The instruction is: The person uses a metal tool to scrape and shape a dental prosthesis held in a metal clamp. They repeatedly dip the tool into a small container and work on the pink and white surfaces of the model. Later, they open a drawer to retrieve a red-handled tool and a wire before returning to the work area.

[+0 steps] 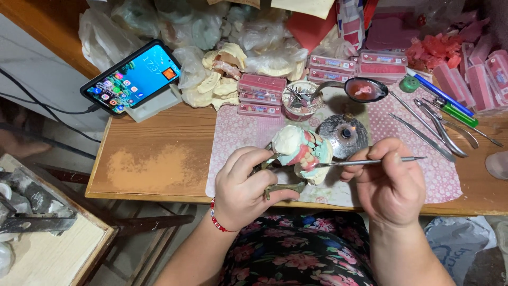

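Wooden tabletop (159, 159), lit smartphone (132, 76) propped at left rear, pink patterned mat (450, 180), stacked pink boxes (261, 94), plaster casts (219, 79), spare metal instruments (439, 124) right, green marker (452, 111)

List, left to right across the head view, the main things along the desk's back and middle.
Smartphone → heap of pale plaster casts → stack of pink boxes → small round cup of tools → spoon with pink wax → metal hand instruments → green pen.
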